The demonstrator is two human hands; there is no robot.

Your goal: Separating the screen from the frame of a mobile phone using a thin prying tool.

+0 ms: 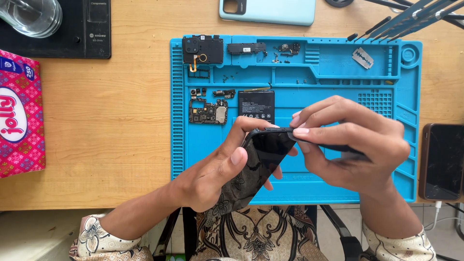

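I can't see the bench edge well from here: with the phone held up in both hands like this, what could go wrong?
1. The phone screen is held over the near edge of the blue repair mat, gripped only by left hand and right hand; a slip might drop it to the floor.
2. Loose screws and the motherboard lie close by; a hand could scatter them.
3. A bare razor blade sits exposed.

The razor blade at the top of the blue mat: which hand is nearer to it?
Right. The right hand is below the razor blade, almost straight under it. The left hand, gripping the phone, is lower and much farther left.
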